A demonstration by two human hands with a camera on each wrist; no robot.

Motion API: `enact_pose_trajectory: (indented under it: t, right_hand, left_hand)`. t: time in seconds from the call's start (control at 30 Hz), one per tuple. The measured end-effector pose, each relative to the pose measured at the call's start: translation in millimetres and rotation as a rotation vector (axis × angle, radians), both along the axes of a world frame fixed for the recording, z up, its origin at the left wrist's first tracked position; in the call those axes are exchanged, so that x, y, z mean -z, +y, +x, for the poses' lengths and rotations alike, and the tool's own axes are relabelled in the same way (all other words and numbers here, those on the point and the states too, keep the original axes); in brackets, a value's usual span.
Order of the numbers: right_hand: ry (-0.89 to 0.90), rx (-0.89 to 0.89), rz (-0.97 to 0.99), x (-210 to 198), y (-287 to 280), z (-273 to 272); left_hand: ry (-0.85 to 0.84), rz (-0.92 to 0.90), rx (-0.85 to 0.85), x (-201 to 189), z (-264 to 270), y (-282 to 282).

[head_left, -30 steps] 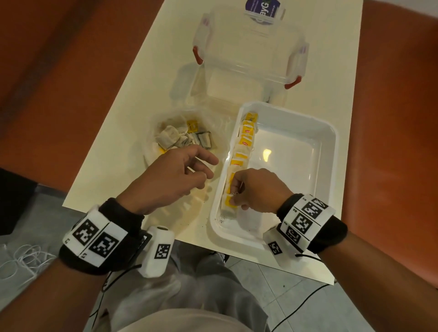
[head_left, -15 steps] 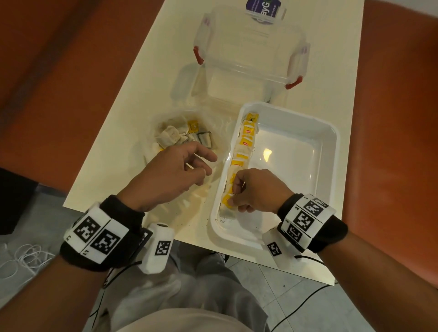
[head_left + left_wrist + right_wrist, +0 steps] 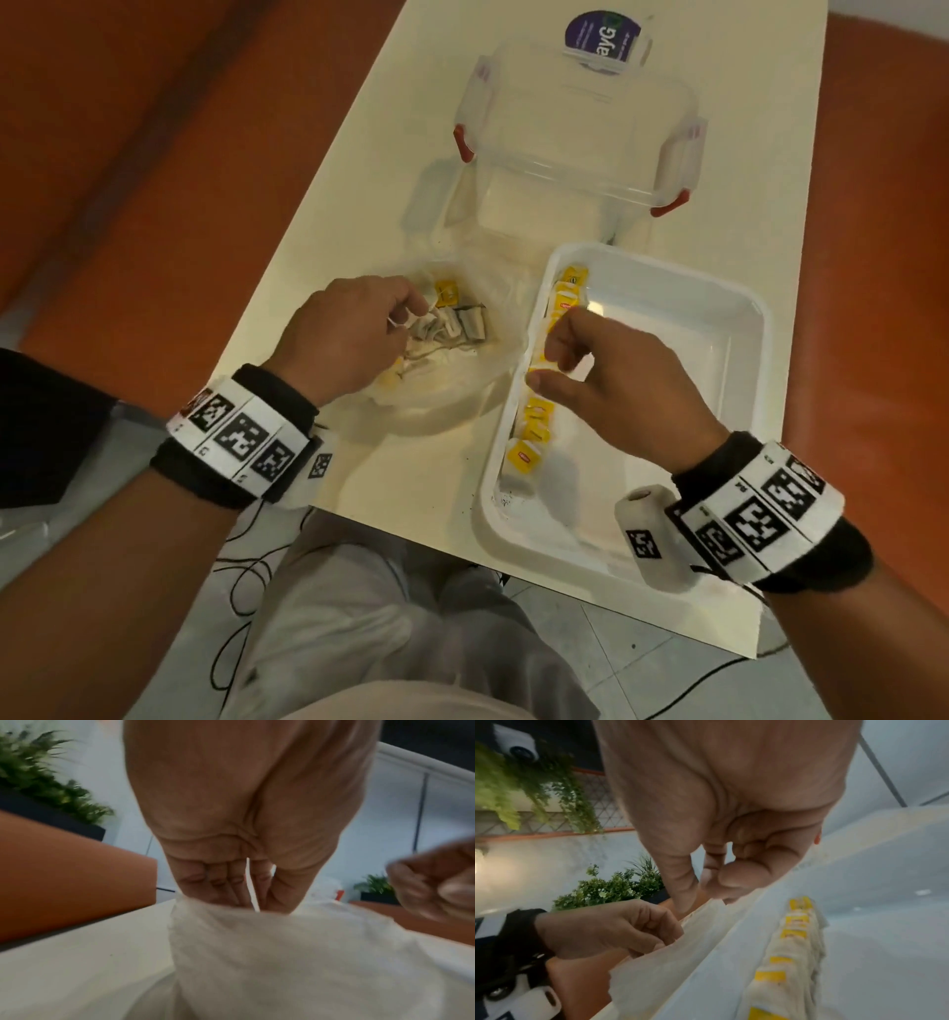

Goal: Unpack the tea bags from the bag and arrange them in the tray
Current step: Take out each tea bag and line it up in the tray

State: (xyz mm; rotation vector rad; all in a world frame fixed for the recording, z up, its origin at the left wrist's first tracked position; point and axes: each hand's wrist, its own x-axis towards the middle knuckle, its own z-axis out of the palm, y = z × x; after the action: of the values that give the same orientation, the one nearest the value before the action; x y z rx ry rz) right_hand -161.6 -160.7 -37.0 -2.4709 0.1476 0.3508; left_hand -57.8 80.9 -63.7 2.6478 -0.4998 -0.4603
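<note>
A clear plastic bag (image 3: pixel 462 401) lies open on the table with several loose tea bags (image 3: pixel 457 324) inside. My left hand (image 3: pixel 405 313) reaches into it, fingers curled in a pinch on a tea bag among them. In the left wrist view the bag (image 3: pixel 282 953) rim hides the fingertips of my left hand (image 3: pixel 254 902). A row of yellow-tagged tea bags (image 3: pixel 531 442) lines the left wall of the white tray (image 3: pixel 760 329). My right hand (image 3: pixel 547 360) hovers over that row, fingers loosely curled, holding nothing. The right wrist view shows the right hand (image 3: pixel 706 882) above the tray (image 3: pixel 706 963) rim and the row of tea bags (image 3: pixel 790 953).
A clear storage box with red latches (image 3: pixel 575 139) stands behind the tray and bag, with a purple-labelled item (image 3: pixel 603 38) beyond it. Orange seats (image 3: pixel 154 154) flank the narrow cream table (image 3: pixel 390 128). The tray's near edge overhangs the table's front edge. Cables lie on the floor.
My left hand has moved forward into the bag and curled over the tea bags. My right hand has lifted off the near end of the row and moved farther along it.
</note>
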Motion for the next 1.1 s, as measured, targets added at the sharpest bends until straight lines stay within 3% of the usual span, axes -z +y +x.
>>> enact_pose_trajectory:
  t: [0.27,0.5,0.83,0.93,1.1]
  right_hand:
    - [-0.016,-0.134,-0.161,8,18,42]
    - [0.032,-0.161,-0.224,18,22,60]
    - [0.072,-0.142,-0.217,17,12,76]
    - [0.072,-0.127,-0.190,17,9,78]
    - [0.070,-0.108,-0.138,16,12,75]
  left_hand:
    - [-0.225,0.220,0.312,14,1,-37]
    - [-0.264,0.274,0.328,36,9,-55]
    - [-0.196,0.117,0.200,34,30,-39]
    - [-0.103,-0.018,0.078,25,32,-30]
    - [0.187,-0.308,-0.160,19,32,-17]
